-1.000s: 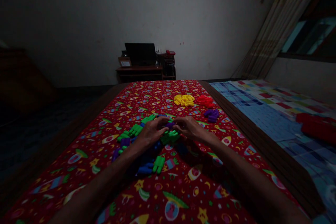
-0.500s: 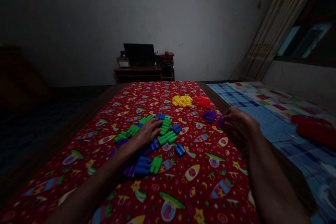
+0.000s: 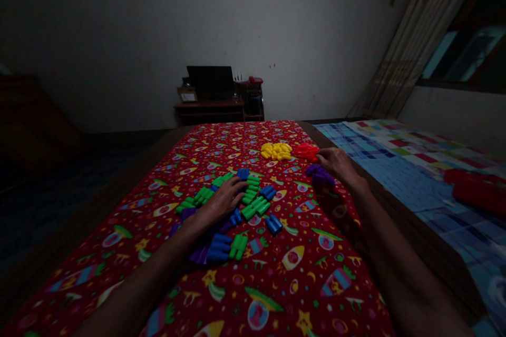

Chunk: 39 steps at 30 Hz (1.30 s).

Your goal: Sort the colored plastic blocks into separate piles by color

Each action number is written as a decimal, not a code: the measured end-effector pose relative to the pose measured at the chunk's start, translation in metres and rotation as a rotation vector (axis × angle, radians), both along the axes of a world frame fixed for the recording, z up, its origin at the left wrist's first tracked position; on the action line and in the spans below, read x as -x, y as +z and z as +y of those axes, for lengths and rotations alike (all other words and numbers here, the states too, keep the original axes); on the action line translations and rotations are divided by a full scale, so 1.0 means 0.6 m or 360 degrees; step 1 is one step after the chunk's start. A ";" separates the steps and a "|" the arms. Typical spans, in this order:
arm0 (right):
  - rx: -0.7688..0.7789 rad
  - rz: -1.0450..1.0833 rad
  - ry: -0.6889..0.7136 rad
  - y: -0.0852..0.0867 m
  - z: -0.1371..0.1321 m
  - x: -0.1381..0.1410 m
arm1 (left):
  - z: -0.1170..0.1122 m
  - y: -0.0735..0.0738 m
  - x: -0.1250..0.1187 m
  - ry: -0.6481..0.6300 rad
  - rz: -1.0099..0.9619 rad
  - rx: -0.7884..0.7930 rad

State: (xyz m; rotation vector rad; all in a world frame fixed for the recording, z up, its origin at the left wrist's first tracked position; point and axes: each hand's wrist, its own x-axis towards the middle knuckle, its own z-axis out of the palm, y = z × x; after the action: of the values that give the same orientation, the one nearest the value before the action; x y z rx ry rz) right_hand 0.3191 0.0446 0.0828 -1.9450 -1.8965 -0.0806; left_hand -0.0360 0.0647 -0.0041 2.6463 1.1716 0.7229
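Head view looks down a bed covered with a red rocket-print cloth (image 3: 284,284) in a dim room. The left hand (image 3: 221,202) lies palm down on a mixed pile (image 3: 253,202) of green, blue and purple plastic pieces near the middle of the cloth. Its fingers are stretched out loosely and rest on the pieces without closing round any. More pieces of that pile lie on both sides of the hand and beside its wrist.

The right hand (image 3: 337,163) is farther out and to the right, near the edge of the cloth. Its fingers bend down over a small purple pile (image 3: 316,172) and touch it. Whether they pinch a piece cannot be told in this light. A red pile (image 3: 304,151) lies just beyond the fingertips, and a yellow pile (image 3: 276,150) sits just beside the red one, to its left. The two hands are well apart.

A checked blanket (image 3: 395,168) lies to the right of the cloth. A desk (image 3: 215,108) stands against the far wall.
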 end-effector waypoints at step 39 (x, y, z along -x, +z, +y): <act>-0.0154 0.0081 -0.0199 -0.010 0.001 -0.016 | -0.067 0.102 0.034 -0.0086 0.0491 0.0512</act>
State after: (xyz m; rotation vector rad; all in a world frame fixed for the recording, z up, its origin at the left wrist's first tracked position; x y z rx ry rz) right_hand 0.3286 0.0454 0.0769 -1.9795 -1.7054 -0.1550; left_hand -0.0564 0.0246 0.0574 2.5560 1.1641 0.1013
